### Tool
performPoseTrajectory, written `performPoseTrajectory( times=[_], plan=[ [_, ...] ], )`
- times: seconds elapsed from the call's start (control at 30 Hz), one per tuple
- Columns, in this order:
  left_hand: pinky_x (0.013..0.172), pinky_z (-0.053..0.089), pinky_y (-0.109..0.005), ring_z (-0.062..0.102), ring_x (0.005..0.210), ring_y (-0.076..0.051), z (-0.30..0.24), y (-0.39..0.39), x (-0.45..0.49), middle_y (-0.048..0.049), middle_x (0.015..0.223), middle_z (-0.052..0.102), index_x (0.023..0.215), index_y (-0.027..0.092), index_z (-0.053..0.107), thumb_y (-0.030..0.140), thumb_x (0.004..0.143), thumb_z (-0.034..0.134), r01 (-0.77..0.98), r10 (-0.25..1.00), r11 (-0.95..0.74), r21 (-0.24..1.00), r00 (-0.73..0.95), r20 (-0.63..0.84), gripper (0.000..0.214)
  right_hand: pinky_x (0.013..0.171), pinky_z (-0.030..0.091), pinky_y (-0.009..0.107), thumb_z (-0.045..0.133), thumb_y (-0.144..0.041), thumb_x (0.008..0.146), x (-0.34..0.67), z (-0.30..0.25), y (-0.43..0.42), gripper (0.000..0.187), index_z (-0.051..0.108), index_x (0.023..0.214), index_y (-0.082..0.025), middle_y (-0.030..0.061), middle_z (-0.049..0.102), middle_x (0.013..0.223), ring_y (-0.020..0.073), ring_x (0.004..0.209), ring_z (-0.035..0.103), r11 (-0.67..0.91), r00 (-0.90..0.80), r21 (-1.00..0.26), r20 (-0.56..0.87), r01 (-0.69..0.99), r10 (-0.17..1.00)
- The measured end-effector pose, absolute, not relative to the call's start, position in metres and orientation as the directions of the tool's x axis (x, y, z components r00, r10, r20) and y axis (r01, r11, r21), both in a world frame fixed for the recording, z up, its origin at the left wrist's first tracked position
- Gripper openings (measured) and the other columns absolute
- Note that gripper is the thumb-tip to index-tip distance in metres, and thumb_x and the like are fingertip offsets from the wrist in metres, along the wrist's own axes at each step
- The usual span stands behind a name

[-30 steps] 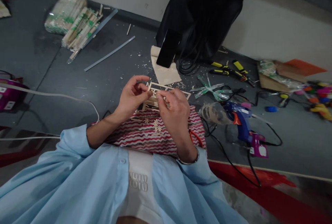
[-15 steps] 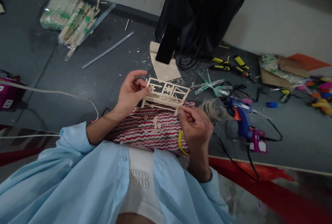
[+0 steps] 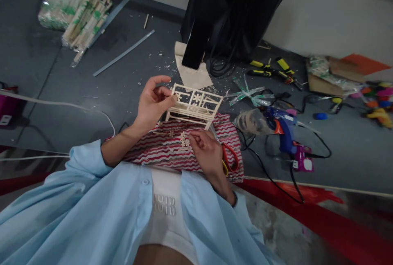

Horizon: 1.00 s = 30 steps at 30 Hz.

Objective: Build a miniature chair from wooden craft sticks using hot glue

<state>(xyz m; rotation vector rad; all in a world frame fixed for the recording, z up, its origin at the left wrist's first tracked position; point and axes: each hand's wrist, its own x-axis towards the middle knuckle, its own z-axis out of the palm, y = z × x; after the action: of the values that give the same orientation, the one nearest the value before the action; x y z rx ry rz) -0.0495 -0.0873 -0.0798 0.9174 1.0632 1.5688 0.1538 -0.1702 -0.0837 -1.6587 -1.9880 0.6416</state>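
Observation:
My left hand (image 3: pixel 152 104) pinches the left end of a small bench model (image 3: pixel 194 106) built from pale wooden sticks, holding it upright above a red-and-white striped cloth (image 3: pixel 172 152) on my lap. My right hand (image 3: pixel 206 149) rests low on that cloth, fingers curled and pinched over several tiny wooden flower pieces (image 3: pixel 184 139); whether it grips one is hidden. Red-and-yellow-handled scissors (image 3: pixel 227 159) lie just right of that hand.
A blue glue gun (image 3: pixel 284 131) with a black cord lies on the grey floor to the right. A black bag (image 3: pixel 233 11) and dark phone (image 3: pixel 193 46) stand behind. Packs of sticks (image 3: pixel 76 15) lie at the far left, yellow-handled tools (image 3: pixel 273 70) and coloured bits at the right.
My right hand left the bench model and dropped to the flower pieces on the cloth. The left hand still holds the model, now fully visible. The scissors now lie uncovered beside the hand.

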Motion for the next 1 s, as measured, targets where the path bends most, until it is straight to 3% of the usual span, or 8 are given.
performPoseTrajectory(
  times=[0.17,0.37,0.47,0.7,0.83,1.0],
  plan=[
    [0.064,0.050,-0.020,0.060,0.063,-0.007,-0.082,-0.088,-0.051,0.0072,0.072,0.064,0.110,0.023,0.059,0.024,0.069,0.089,-0.294,0.977,-0.132,0.947,-0.200,0.074,0.051,0.076,0.051,0.030,0.059,-0.030,0.097,0.145,-0.094,-0.166,0.018,0.076,0.093,-0.022,0.0038,0.075,0.086,0.0176,0.077,0.066,0.190,-0.194,-0.538,0.049,0.822,0.980],
    [0.063,0.050,-0.021,0.060,0.063,-0.008,-0.079,-0.088,-0.051,0.0065,0.072,0.064,0.109,0.023,0.058,0.026,0.069,0.090,-0.300,0.981,-0.108,0.948,-0.185,0.053,0.052,0.077,0.050,0.029,0.059,-0.028,0.099,0.137,-0.091,-0.165,0.017,0.075,0.099,-0.022,0.0035,0.074,0.089,0.0168,0.078,0.066,0.238,-0.227,-0.555,0.090,0.797,0.970],
    [0.063,0.050,-0.021,0.060,0.063,-0.008,-0.078,-0.089,-0.051,0.0070,0.072,0.064,0.108,0.024,0.059,0.030,0.067,0.092,-0.309,0.980,-0.111,0.945,-0.190,0.053,0.053,0.074,0.049,0.027,0.059,-0.029,0.101,0.127,-0.090,-0.167,0.017,0.074,0.099,-0.021,0.0036,0.073,0.089,0.0166,0.080,0.066,0.322,-0.334,-0.546,0.080,0.773,0.939],
    [0.061,0.049,-0.021,0.059,0.063,-0.008,-0.078,-0.089,-0.050,0.0071,0.072,0.063,0.108,0.024,0.060,0.027,0.065,0.093,-0.333,0.981,-0.088,0.939,-0.193,0.023,0.054,0.074,0.048,0.031,0.062,-0.025,0.098,0.113,-0.095,-0.168,0.012,0.072,0.101,-0.018,0.0074,0.074,0.093,0.0217,0.087,0.067,0.412,-0.417,-0.336,0.058,0.847,0.907],
    [0.060,0.048,-0.019,0.058,0.063,-0.007,-0.078,-0.089,-0.049,0.0076,0.071,0.064,0.107,0.023,0.060,0.024,0.063,0.092,-0.361,0.981,-0.096,0.927,-0.191,0.027,0.054,0.072,0.048,0.029,0.062,-0.025,0.099,0.116,-0.090,-0.171,0.011,0.071,0.095,-0.019,0.0052,0.073,0.087,0.0197,0.083,0.067,0.453,-0.438,-0.335,0.123,0.826,0.890],
    [0.061,0.048,-0.016,0.059,0.062,-0.006,-0.078,-0.089,-0.049,0.0081,0.070,0.064,0.109,0.021,0.060,0.020,0.066,0.088,-0.356,0.982,-0.102,0.929,-0.185,0.037,0.051,0.074,0.052,0.027,0.064,-0.026,0.099,0.123,-0.062,-0.163,0.010,0.071,0.097,-0.021,0.0024,0.074,0.083,0.0156,0.078,0.068,0.510,-0.403,-0.442,0.317,0.738,0.858]
  ],
)
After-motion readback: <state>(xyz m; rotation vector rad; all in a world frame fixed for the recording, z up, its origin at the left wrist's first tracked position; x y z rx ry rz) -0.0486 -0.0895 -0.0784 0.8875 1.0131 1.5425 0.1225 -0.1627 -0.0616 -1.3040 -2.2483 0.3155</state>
